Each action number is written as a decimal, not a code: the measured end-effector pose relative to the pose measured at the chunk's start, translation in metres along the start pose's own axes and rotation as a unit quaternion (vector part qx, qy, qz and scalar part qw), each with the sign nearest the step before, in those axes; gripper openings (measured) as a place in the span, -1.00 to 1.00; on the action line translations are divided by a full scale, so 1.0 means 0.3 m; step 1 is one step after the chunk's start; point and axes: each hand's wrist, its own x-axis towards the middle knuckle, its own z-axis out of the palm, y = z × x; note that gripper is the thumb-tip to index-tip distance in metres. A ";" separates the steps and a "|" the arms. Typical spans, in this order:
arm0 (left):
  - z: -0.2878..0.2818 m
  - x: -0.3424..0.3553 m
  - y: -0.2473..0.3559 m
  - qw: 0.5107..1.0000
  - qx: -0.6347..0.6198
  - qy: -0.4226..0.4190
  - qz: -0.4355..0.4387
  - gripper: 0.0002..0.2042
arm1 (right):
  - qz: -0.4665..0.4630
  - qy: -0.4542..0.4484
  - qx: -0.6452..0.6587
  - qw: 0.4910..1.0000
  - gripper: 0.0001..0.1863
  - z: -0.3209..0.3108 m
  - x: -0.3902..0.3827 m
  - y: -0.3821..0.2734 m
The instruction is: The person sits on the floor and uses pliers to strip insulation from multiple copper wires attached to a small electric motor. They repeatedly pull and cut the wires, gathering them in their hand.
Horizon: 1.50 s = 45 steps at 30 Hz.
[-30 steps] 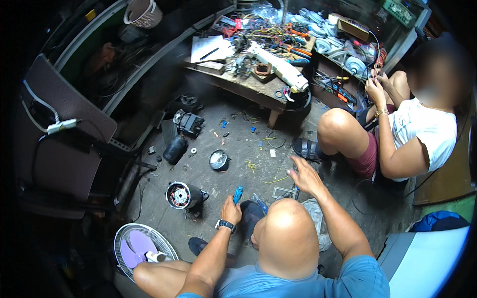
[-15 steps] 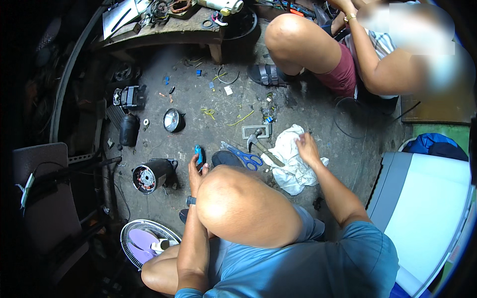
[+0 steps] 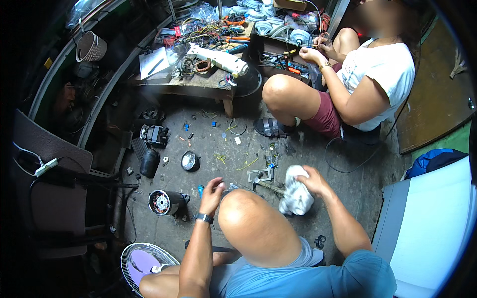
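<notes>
A white cloth point(image 3: 297, 193) hangs bunched from my right hand point(image 3: 313, 181), whose fingers grip its upper right part. It is slightly off the floor, beside the wooden handle of a hammer point(image 3: 268, 186). My left hand point(image 3: 212, 196), with a dark watch at the wrist, is raised beside my bent knee. Its fingers are loosely bent and apart, with nothing visible in them. Just left of it on the floor lies a small blue object point(image 3: 200, 190), partly hidden. Further left stands a dark cylindrical motor housing point(image 3: 171, 202) with copper windings inside.
Another person in a white shirt point(image 3: 382, 67) sits at the far right, handling something thin. A low wooden table point(image 3: 198, 89) holds wires, tools and parts. A fan with purple blades point(image 3: 141, 260) is at lower left. A round metal cup point(image 3: 190, 161) and wire scraps point(image 3: 220, 158) dot the floor.
My right hand has gathered the spread cloth and lifted it into a bunch. My left hand has risen from beside the small blue object. The view has tilted up, showing more of the table.
</notes>
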 end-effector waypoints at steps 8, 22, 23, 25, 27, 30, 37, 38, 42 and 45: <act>0.333 0.220 -0.009 0.909 -0.272 -0.270 -0.161 -0.38 | -0.027 -0.119 0.591 0.797 -0.53 0.462 0.416 -0.349; 0.074 0.393 -0.005 0.884 -0.417 0.181 -0.108 -0.64 | -0.271 -0.218 0.037 0.937 -0.19 0.680 0.268 -0.358; -0.056 0.366 -0.065 0.890 -0.446 0.094 -0.034 -0.67 | -0.286 -0.266 0.029 0.920 -0.23 0.662 0.247 -0.454; 0.131 0.299 -0.011 0.863 -0.500 -0.021 -0.068 -0.67 | -0.247 -0.042 -0.088 0.964 -0.30 0.660 0.312 -0.336; 0.387 0.313 0.111 0.801 -0.594 -0.064 -0.041 -0.59 | -0.208 0.046 -0.038 0.976 -0.30 0.735 0.517 -0.138; 0.287 0.373 0.126 0.832 -0.552 -0.050 0.027 -0.58 | -0.228 0.040 0.214 0.949 -0.37 0.911 0.555 -0.145; 0.367 0.258 0.102 0.949 -0.299 0.095 0.006 -0.50 | -0.041 -0.016 0.392 0.919 -0.46 0.730 0.575 -0.315; 0.396 0.265 0.126 0.966 -0.234 0.111 0.017 -0.47 | -0.005 -0.027 0.472 0.881 -0.47 0.703 0.566 -0.299; 0.262 0.279 0.141 0.947 -0.304 0.072 0.069 -0.70 | -0.062 -0.083 0.512 0.852 -0.47 0.735 0.392 -0.386; 0.246 0.255 0.160 0.951 -0.291 0.099 0.010 -0.68 | -0.069 -0.140 0.453 0.878 -0.42 0.709 0.372 -0.465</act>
